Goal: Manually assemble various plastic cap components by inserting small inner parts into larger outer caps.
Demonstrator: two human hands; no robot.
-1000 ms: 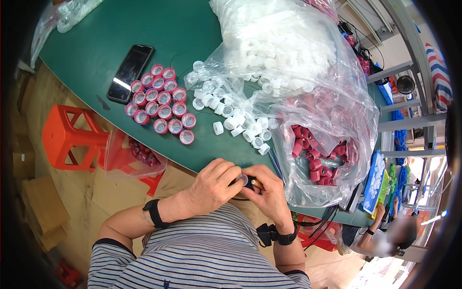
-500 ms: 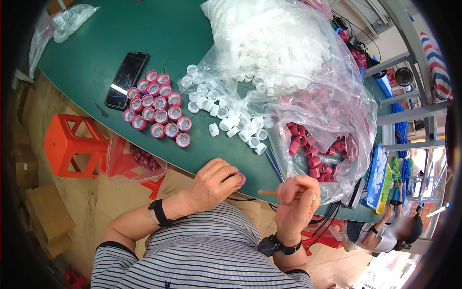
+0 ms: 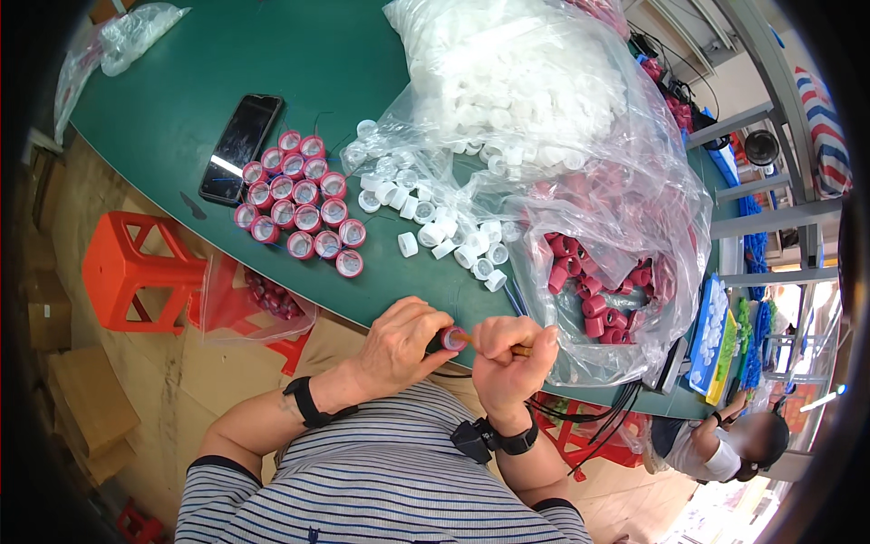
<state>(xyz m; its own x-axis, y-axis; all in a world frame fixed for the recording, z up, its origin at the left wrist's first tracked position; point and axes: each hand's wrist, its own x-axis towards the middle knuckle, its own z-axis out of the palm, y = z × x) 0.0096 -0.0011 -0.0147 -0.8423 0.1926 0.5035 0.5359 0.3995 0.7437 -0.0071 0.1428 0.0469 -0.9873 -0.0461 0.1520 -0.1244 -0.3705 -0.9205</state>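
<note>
Grip L: your left hand [image 3: 399, 343] is closed round a pink cap [image 3: 452, 339], fingers wrapped, open face turned twd your right.
Grip R: your right hand [image 3: 509, 352] is fisted, pinching a thin wooden stick [image 3: 494, 344].
Axis: stick lies roughly level, L–R, tip touching the cap's mouth.
Which way: cap sits just left of the R fist, betw. both hands, at the near edge of the green table [image 3: 272, 72].
Nearer: L hand already has it; R only reaches it via the stick.
Nearby: finished pink caps [image 3: 299, 204] in rows by a phone [image 3: 240, 147]; loose white caps [image 3: 435, 227]; bag of red caps [image 3: 598, 290] right of you.
</note>
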